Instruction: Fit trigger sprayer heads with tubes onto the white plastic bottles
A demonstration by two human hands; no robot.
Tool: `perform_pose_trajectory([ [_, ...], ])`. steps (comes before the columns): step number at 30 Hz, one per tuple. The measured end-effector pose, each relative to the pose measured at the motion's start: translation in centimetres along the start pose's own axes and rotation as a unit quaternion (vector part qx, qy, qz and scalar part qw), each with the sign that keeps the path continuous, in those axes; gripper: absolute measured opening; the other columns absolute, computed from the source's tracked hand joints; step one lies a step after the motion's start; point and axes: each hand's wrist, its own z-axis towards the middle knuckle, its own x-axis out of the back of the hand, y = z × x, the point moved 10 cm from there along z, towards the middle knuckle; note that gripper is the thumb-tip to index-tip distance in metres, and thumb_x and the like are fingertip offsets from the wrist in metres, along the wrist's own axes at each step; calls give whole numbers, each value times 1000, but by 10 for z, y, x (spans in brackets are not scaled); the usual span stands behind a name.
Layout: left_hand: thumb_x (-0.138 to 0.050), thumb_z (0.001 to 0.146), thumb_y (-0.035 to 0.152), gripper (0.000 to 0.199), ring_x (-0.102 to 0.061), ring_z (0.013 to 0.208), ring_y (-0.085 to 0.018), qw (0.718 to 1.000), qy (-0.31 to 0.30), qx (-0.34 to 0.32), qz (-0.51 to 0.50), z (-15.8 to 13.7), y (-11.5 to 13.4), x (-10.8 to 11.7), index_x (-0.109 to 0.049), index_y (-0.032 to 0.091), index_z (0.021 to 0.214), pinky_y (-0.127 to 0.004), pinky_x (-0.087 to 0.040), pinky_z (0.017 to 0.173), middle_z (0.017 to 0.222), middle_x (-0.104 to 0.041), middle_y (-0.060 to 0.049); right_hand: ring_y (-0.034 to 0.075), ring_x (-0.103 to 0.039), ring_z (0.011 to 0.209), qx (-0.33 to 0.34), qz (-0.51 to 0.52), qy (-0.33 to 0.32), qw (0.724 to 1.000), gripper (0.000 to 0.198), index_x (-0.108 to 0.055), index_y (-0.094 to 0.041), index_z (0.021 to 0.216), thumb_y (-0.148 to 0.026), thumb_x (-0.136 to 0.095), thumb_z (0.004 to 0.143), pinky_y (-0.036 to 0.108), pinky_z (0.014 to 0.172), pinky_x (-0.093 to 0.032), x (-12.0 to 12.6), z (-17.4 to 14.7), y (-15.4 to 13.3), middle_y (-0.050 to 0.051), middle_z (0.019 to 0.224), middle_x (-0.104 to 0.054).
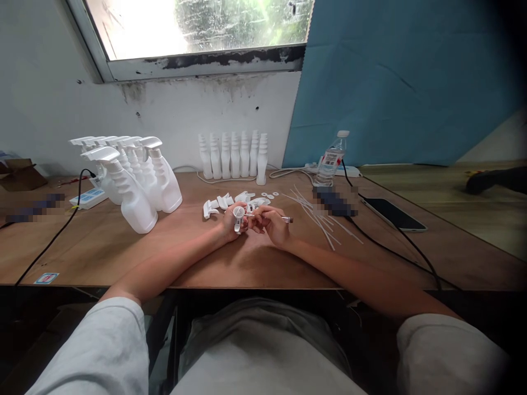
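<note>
Hold closed around a white sprayer part [238,213] in the left hand [229,224], just above the table [255,269], round mouth turned up, seemingly to leave its inside open to view. Gripped pen-fashion in the right hand [272,224]: a slim tool [290,219], aimed across at the sprayer part, probably for fine control. Cannot tell, at so small a size and behind fingers, about contact between the two. Just beyond, loose trigger pieces [211,208] and small white rings [270,196], likely kept within easy reach; to the right, thin white tubes [316,217] fanned loosely. Farther back, white bottles [235,159] standing near the wall [164,109], apparently out of the way. Sprayer part: plain white, plastic-looking, cup-like above, narrower below.
</note>
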Motion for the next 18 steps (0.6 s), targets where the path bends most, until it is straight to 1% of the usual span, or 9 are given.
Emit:
perform_pose_trajectory([
  [4,-50,80,33,27,-33,26,-7,1000,-7,7,-12,-3,1,-3,-43,18,59,-17,-12,31,37,-44,1,12,-46,47,30,-17,-12,999,15,-47,-19,59,-24,-45,73,25,45,-30,-2,-3,-5,5,63,-62],
  [11,-49,80,32,27,-32,26,-8,1000,-20,5,-3,-2,0,-4,-47,17,57,-19,-11,30,37,-46,0,12,-44,48,63,-62,2,996,18,-45,-19,60,-24,-44,77,26,47,-30,-3,-6,-17,4,64,-60],
  [14,-47,81,33,31,-32,26,-8,999,-29,0,13,0,-2,-4,-48,16,55,-20,-12,31,37,-47,-3,12,-45,51,74,-99,-15,992,20,-44,-20,62,-26,-43,81,26,48,-31,-5,-6,-17,4,67,-60],
  [16,-46,82,34,34,-31,26,-9,999,-34,-3,24,1,-2,-5,-49,16,53,-20,-12,31,35,-46,-3,13,-45,52,90,-145,-36,985,23,-42,-20,63,-28,-42,85,27,49,-33,-8,-7,-16,4,69,-58],
  [18,-46,83,35,35,-31,27,-9,999,-31,-10,31,3,-2,-3,-48,17,52,-21,-12,31,34,-43,-2,14,-48,57,137,-215,-61,965,26,-43,-21,65,-29,-39,90,29,54,-39,-13,-9,-20,4,70,-56],
])
